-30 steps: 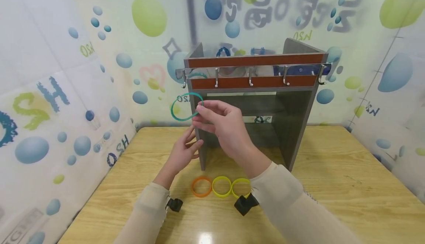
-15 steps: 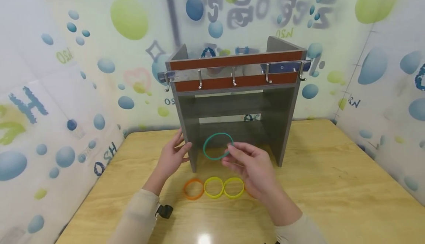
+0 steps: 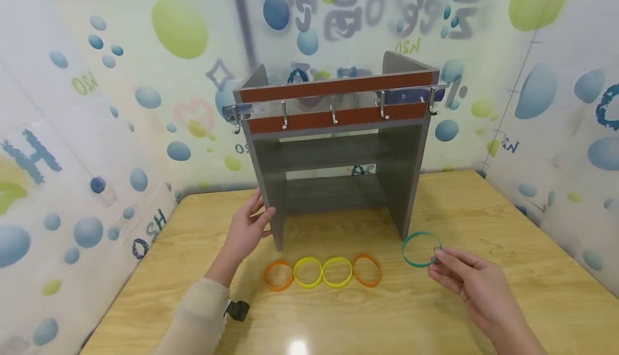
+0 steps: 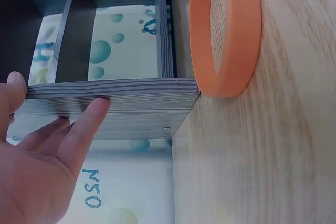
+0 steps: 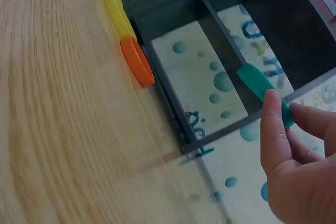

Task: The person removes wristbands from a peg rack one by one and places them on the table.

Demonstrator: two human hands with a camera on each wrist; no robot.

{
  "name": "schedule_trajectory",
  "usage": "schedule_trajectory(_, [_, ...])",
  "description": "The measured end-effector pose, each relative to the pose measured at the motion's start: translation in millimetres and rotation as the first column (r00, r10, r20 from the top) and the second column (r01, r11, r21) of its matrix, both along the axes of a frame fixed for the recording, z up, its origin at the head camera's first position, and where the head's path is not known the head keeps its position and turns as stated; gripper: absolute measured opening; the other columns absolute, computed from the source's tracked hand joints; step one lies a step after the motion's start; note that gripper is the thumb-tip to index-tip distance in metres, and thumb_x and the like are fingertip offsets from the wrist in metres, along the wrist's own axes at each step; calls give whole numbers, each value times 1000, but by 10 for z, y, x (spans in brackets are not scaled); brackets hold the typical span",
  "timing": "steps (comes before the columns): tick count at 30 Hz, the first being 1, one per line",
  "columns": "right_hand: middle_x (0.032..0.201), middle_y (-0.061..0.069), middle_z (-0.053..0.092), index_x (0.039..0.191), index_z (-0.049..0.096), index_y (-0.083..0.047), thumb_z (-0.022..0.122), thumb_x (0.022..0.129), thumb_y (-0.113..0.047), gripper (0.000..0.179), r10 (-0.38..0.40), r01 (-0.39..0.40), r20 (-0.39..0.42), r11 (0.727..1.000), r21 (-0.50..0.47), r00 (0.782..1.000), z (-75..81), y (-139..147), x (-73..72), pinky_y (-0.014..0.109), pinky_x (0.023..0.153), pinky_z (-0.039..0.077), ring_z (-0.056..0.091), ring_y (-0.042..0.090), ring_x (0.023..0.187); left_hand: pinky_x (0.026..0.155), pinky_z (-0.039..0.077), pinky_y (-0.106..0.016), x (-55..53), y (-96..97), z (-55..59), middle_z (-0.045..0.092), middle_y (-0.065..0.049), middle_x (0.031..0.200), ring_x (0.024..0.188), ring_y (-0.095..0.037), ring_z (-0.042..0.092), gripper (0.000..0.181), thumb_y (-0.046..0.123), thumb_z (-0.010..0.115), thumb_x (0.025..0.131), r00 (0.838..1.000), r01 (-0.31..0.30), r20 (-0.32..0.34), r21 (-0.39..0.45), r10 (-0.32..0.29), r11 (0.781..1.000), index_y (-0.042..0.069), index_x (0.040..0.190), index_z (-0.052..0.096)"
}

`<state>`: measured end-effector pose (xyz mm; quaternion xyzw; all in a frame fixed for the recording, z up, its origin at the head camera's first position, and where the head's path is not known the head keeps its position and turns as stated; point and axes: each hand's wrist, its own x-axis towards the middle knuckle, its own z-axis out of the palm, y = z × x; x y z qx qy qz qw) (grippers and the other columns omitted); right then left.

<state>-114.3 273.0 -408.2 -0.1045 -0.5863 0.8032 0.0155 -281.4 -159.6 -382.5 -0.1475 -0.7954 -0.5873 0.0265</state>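
A grey wooden rack [image 3: 338,194] stands upright on the table, with a metal hook strip across its red-brown front. My left hand [image 3: 244,231] rests against its left side panel. In the left wrist view, the thumb [image 4: 17,88] lies at the panel's front edge and straight fingers [image 4: 86,129] touch its outer face. To the right of the rack, my right hand [image 3: 483,288] pinches a green silicone wristband [image 3: 410,258] between thumb and fingers. An orange wristband [image 3: 279,276], two yellow wristbands [image 3: 308,273] and another orange wristband [image 3: 367,270] lie in a row before the rack.
The hook strip [image 3: 309,109] carries several metal hooks with nothing hanging on them. The wooden table [image 3: 367,323] meets patterned wall sheets [image 3: 116,145] at the back and sides. A small black device [image 3: 238,310] sits at my left wrist.
My right hand has carried the green wristband from near the left hook down and right, past the rack's front. My left hand stays at the side panel. The head view has shifted slightly.
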Motion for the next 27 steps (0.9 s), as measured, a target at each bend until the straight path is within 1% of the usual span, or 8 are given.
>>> schedule_trajectory(3, [99, -2, 80, 102, 83, -20, 67, 106, -9, 20, -8, 8, 0, 1000, -10, 1000, -28, 95, 12, 29, 89, 65, 80, 12, 91, 89, 66, -50, 16, -9, -3, 42, -18, 169, 142, -46, 57, 70, 23, 61, 110, 1000, -3, 0, 1, 3, 1000, 35, 170, 28])
schedule_trajectory(6, [99, -1, 80, 102, 83, -18, 67, 106, -9, 19, -6, 6, 8, 1000, 1, 1000, -28, 119, -3, 29, 89, 65, 80, 12, 92, 89, 65, -50, 14, -6, 1, 42, -17, 169, 142, -46, 57, 69, 22, 61, 110, 1000, -8, -7, 1, 8, 1000, 34, 170, 28])
schedule_trajectory(9, [101, 0, 80, 110, 79, -12, 70, 104, -10, 11, 17, -20, 41, 998, 59, 999, -23, 99, -39, 29, 90, 65, 80, 13, 93, 89, 65, -51, 11, -1, 0, 42, -17, 170, 142, -46, 57, 69, 21, 62, 110, 1000, -9, -15, -3, 9, 1000, 34, 170, 29])
schedule_trajectory(10, [101, 1, 80, 116, 76, -8, 70, 104, -11, 14, 31, -36, 56, 995, 89, 998, -19, 85, -54, 29, 90, 65, 80, 14, 93, 90, 65, -51, 12, 2, -2, 41, -17, 170, 142, -46, 57, 70, 21, 62, 110, 1000, -11, -16, -6, 11, 1000, 34, 170, 29])
schedule_trajectory(13, [100, 3, 80, 133, 65, 5, 70, 104, -11, 33, 70, -88, 105, 980, 180, 992, -13, 37, -102, 29, 89, 65, 81, 15, 93, 90, 65, -52, 14, 16, -3, 40, -16, 171, 142, -46, 57, 71, 21, 62, 110, 1000, -5, -18, -17, 5, 1000, 36, 170, 27])
schedule_trajectory(16, [97, 5, 80, 142, 53, 17, 67, 106, -10, 47, 103, -129, 122, 964, 232, 987, -27, -2, -147, 29, 86, 66, 81, 16, 89, 91, 64, -53, 12, 37, -1, 39, -17, 171, 142, -45, 57, 71, 23, 62, 110, 1000, 4, -19, -20, -4, 1000, 36, 170, 26])
schedule_trajectory(21, [95, 5, 79, 147, 44, 22, 65, 107, -10, 56, 128, -161, 135, 949, 273, 983, -95, -59, -222, 29, 84, 66, 80, 14, 87, 91, 64, -53, 19, 35, 1, 40, -18, 170, 141, -45, 58, 72, 22, 62, 110, 1000, -4, -21, -21, 4, 1000, 35, 170, 26])
schedule_trajectory(27, [99, 8, 77, 152, 37, 21, 64, 106, -7, 60, 164, -194, 138, 951, 242, 977, -193, -88, -301, 31, 86, 66, 79, 15, 88, 91, 65, -52, 41, 11, 8, 41, -18, 169, 140, -46, 58, 71, 22, 62, 110, 1000, -13, -26, -26, 12, 1000, 35, 170, 26])
